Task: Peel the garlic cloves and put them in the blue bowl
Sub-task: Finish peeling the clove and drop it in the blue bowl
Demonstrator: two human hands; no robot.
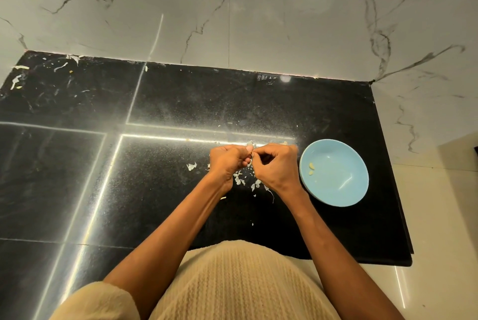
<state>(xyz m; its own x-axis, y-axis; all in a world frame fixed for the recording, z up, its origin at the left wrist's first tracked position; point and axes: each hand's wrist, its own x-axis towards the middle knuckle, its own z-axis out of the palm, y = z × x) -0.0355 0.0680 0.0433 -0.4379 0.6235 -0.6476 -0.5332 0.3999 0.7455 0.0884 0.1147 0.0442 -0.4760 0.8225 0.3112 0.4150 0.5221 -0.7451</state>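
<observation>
On the black desk, the blue bowl sat near the right edge, holding two peeled cloves. Left hand and right hand together pinched what seemed a garlic clove above scattered skins.

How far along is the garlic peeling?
Done: two peeled cloves lie in the blue bowl, and skin scraps litter the black counter. In hand: left hand and right hand pinch another clove between them. Left: finishing it and dropping it in; no unpeeled cloves visible.
</observation>
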